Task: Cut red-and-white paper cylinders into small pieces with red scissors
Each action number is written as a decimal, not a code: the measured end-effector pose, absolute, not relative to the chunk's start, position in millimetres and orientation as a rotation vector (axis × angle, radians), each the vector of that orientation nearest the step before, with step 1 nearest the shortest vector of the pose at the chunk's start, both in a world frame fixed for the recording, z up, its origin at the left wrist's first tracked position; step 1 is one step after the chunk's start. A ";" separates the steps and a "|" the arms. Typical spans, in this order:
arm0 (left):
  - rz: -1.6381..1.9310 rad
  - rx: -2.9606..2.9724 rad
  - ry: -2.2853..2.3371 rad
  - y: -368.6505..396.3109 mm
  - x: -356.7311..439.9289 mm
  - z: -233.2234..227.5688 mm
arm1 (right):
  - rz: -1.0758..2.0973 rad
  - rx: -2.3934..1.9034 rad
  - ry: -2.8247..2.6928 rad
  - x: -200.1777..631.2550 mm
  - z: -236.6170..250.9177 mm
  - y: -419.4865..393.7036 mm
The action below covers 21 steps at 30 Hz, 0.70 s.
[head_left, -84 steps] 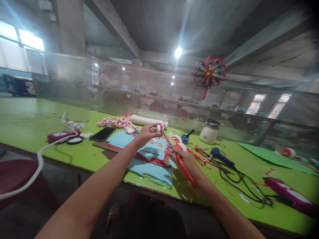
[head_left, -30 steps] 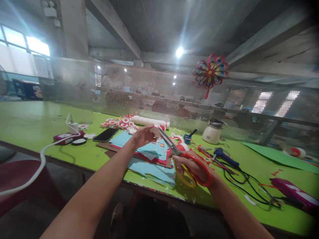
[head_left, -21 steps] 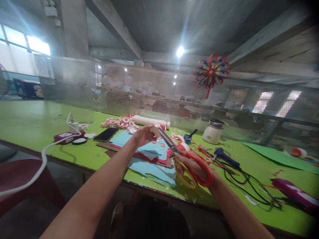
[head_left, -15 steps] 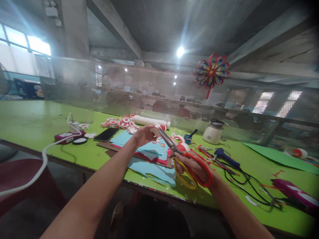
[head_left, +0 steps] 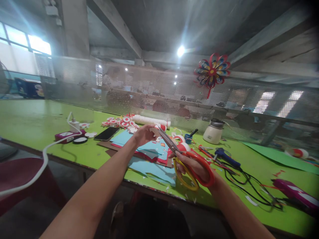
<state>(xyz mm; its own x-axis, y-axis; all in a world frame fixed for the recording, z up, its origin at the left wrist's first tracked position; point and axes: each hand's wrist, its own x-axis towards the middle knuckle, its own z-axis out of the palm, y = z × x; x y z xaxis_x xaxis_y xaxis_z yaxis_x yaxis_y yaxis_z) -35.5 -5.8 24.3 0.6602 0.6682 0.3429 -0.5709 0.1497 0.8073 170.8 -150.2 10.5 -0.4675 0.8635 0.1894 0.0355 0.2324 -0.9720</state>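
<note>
My right hand (head_left: 190, 166) is wrapped round a pair of scissors (head_left: 171, 142) with one red and one yellow handle loop. Their blades point up and to the left, with the tips at a small white and red paper piece (head_left: 156, 128). That piece is pinched in the fingers of my left hand (head_left: 144, 135), which hide part of it. Under both hands lie light blue paper sheets (head_left: 152, 171), some on top of red sheets and a brown board. Red and white paper scraps lie close to the blades.
On the green table (head_left: 99, 159) are a phone (head_left: 106, 133), red and white paper discs (head_left: 124, 123), a white roll (head_left: 151, 121), a pale jug (head_left: 213, 131), a blue-handled tool (head_left: 227, 158) and a purple glue gun (head_left: 296, 193) with dark cables. A power strip (head_left: 68, 135) stands left; a mesh panel (head_left: 149, 86) runs behind.
Very little differs. Both hands stay in almost the same place, with the scissors still at the paper piece; the view has shifted very slightly.
</note>
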 end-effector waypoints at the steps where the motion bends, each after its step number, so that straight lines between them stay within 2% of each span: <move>1: 0.889 1.111 0.107 -5.8 -35.5 24.3 | 1.341 -0.839 -1.703 170.2 10.8 -150.6; 21: 0.895 1.098 0.130 -4.4 -34.5 23.1 | 1.227 -0.998 -1.704 168.7 12.6 -152.0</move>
